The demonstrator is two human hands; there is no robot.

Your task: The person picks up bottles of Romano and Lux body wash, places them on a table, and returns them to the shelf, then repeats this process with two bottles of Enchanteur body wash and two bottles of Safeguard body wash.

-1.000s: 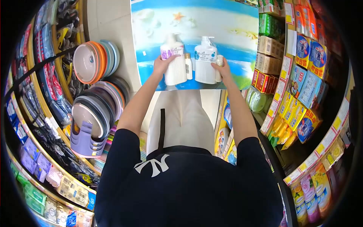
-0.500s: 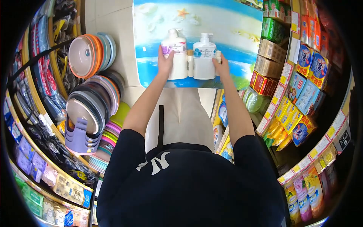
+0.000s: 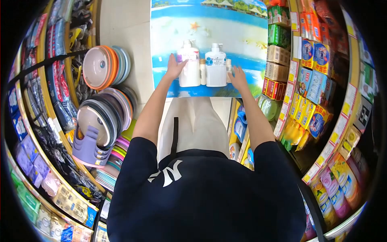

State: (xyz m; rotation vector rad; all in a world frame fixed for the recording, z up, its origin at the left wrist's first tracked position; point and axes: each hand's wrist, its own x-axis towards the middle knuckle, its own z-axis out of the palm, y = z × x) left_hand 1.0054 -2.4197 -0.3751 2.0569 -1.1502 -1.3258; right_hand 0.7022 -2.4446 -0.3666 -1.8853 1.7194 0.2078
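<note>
Two white pump bottles stand side by side on a beach-printed surface [image 3: 173,24]. The left bottle [image 3: 189,70] has a purple and pink label, the right bottle [image 3: 216,68] a blue one. Between them is a slim bottle with a tan cap [image 3: 202,72], and another small slim bottle [image 3: 229,70] stands at the right. My left hand [image 3: 175,67] is beside the left bottle, fingers spread, thumb by its side. My right hand [image 3: 238,77] is next to the small right bottle with its fingers apart, holding nothing.
Stacked basins [image 3: 96,66] and a purple plastic basket [image 3: 89,145] are on the left, before shelves of packaged goods. On the right, shelves hold boxes [image 3: 277,54], yellow soap packs [image 3: 303,111] and detergent pouches [image 3: 338,177]. Pale floor tiles [image 3: 121,22] show at the upper left.
My left hand has loosened its hold on the left bottle and its fingers are spread. My right hand has opened and moved slightly away from the small bottle. The camera view has shifted.
</note>
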